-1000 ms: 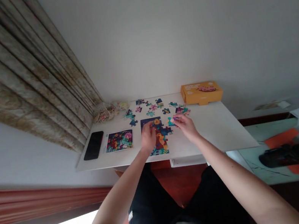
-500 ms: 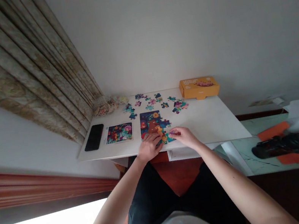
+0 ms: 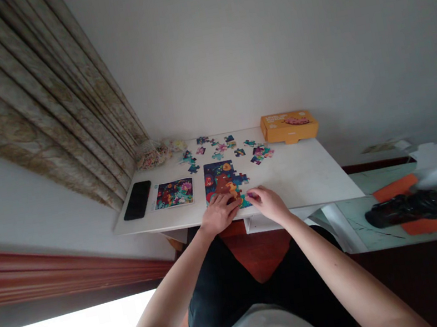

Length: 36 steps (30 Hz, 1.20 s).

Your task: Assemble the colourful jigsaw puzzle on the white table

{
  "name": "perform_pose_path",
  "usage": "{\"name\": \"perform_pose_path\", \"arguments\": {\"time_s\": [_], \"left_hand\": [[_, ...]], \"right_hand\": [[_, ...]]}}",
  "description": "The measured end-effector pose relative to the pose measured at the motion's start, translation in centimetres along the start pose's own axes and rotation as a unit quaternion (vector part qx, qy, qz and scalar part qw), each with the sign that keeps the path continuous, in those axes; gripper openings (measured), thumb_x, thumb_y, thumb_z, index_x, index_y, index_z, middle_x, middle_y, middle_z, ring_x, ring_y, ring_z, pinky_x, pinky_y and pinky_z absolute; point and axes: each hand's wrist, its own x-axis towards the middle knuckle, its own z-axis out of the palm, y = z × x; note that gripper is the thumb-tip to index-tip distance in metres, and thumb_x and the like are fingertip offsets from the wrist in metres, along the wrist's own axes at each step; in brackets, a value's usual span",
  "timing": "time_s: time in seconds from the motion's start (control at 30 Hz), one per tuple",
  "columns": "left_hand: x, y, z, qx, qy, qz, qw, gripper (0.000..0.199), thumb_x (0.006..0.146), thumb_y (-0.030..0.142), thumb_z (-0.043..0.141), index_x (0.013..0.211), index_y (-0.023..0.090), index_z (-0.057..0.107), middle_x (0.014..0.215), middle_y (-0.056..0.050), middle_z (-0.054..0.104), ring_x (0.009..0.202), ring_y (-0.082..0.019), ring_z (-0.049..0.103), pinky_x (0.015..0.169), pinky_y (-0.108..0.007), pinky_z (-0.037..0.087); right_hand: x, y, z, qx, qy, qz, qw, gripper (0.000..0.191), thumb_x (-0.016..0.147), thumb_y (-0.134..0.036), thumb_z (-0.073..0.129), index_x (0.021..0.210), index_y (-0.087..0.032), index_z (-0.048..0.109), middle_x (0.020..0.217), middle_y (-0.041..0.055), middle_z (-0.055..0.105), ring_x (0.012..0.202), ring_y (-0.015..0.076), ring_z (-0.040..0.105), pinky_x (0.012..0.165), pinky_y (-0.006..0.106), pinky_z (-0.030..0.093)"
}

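Your puzzle (image 3: 218, 175) lies on the smooth white table (image 3: 305, 176), its right edge knobbed and ragged. Your left hand (image 3: 218, 214) rests over its near part, fingers extended, gripping nothing. Your right hand (image 3: 267, 201) pinches a purple-and-teal piece (image 3: 252, 196) at the puzzle's lower right. Loose pieces (image 3: 221, 147) with rounded tabs scatter beyond; a flat black phone (image 3: 137, 200) and printed card (image 3: 174, 194) lie left, a yellow box (image 3: 290, 128) far right. Your fingers hide most of the piece; whether it is seated can't be told.
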Motion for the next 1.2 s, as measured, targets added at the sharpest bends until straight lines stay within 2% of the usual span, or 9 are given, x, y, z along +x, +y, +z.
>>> {"name": "perform_pose_path", "arguments": {"time_s": [0.27, 0.4, 0.5, 0.63, 0.83, 1.2], "left_hand": [[0.0, -0.1, 0.2, 0.012, -0.001, 0.01, 1.0, 0.036, 0.107, 0.035, 0.05, 0.136, 0.033, 0.071, 0.134, -0.01, 0.067, 0.123, -0.028, 0.06, 0.108, -0.047, 0.046], [0.0, -0.2, 0.3, 0.02, -0.004, 0.013, 1.0, 0.036, 0.107, 0.034, 0.05, 0.137, 0.032, 0.07, 0.136, -0.01, 0.066, 0.127, -0.028, 0.059, 0.11, -0.047, 0.045], [-0.1, -0.3, 0.5, 0.011, 0.003, 0.034, 0.999, 0.036, 0.107, 0.03, 0.05, 0.136, 0.03, 0.07, 0.142, -0.011, 0.065, 0.135, -0.028, 0.056, 0.116, -0.048, 0.043], [-0.1, -0.5, 0.7, 0.0, 0.005, 0.049, 0.999, 0.033, 0.106, 0.026, 0.051, 0.132, 0.029, 0.072, 0.142, -0.008, 0.066, 0.137, -0.026, 0.057, 0.119, -0.047, 0.042], [0.0, -0.6, 0.6, 0.016, 0.002, 0.056, 0.998, 0.033, 0.106, 0.026, 0.052, 0.132, 0.03, 0.072, 0.14, -0.007, 0.068, 0.134, -0.025, 0.06, 0.115, -0.046, 0.046], [0.3, -0.5, 0.6, 0.01, 0.012, 0.044, 0.999, 0.031, 0.107, 0.027, 0.052, 0.13, 0.03, 0.073, 0.139, -0.007, 0.068, 0.133, -0.024, 0.061, 0.116, -0.045, 0.046]], "right_hand": [[-0.6, -1.1, -0.3, -0.014, 0.031, -0.023, 0.999, 0.027, 0.106, -0.039, 0.052, 0.103, -0.024, 0.075, 0.093, 0.0085, 0.071, 0.087, 0.0244, 0.068, 0.082, 0.035, 0.054], [-1.7, -1.3, -0.4, 0.02, 0.058, -0.065, 0.996, 0.025, 0.105, -0.034, 0.054, 0.106, -0.024, 0.077, 0.104, 0.0097, 0.075, 0.102, 0.0257, 0.068, 0.094, 0.039, 0.054], [-2.8, -1.3, -0.4, -0.001, 0.058, -0.092, 0.994, 0.024, 0.104, -0.03, 0.056, 0.113, -0.026, 0.078, 0.117, 0.0093, 0.076, 0.111, 0.0263, 0.068, 0.099, 0.043, 0.053], [-3.4, -1.1, -0.2, -0.018, 0.052, -0.111, 0.992, 0.023, 0.103, -0.025, 0.059, 0.115, -0.027, 0.078, 0.122, 0.0076, 0.077, 0.114, 0.0263, 0.068, 0.101, 0.044, 0.051], [-3.0, -0.7, 0.2, -0.001, 0.068, -0.109, 0.992, 0.018, 0.101, -0.023, 0.063, 0.107, -0.026, 0.08, 0.117, 0.0068, 0.078, 0.108, 0.0259, 0.069, 0.095, 0.044, 0.052], [-0.7, 1.5, 0.0, 0.019, 0.016, -0.104, 0.994, 0.016, 0.095, -0.024, 0.073, 0.107, -0.029, 0.081, 0.118, 0.0067, 0.077, 0.11, 0.0267, 0.068, 0.099, 0.045, 0.053]]}}
